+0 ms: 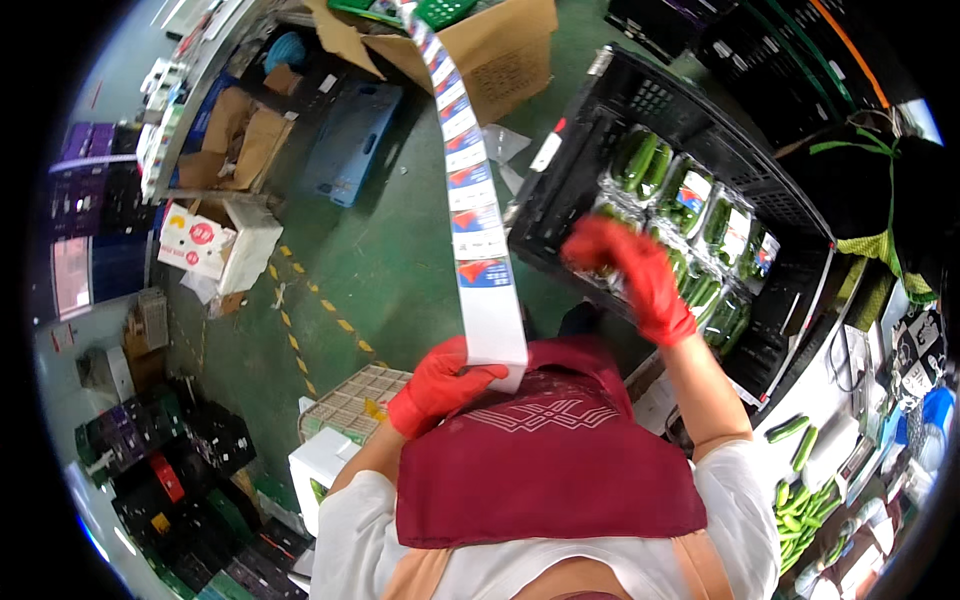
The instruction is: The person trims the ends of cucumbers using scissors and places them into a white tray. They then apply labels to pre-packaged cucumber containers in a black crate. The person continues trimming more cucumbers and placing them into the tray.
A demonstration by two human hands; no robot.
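My left hand (440,388), in a red glove, is closed on the near end of a long strip of labels (480,235). The strip is white at this end, with blue and red printed labels further along, and it runs away toward a cardboard box. My right hand (640,275), also gloved in red, hangs over a black plastic crate (545,200); its fingers look bent and slightly blurred, so what they hold, if anything, cannot be made out. Inside the crate lie several clear-wrapped packs of green cucumbers (690,195). A few packs carry a label.
An open cardboard box (510,65) stands ahead, with a green basket (440,12) in it. A blue platform (352,140) lies on the green floor. Loose cucumbers (800,515) cover a table at the right, near another person's gloved hands. Stacked dark crates (170,440) fill the lower left.
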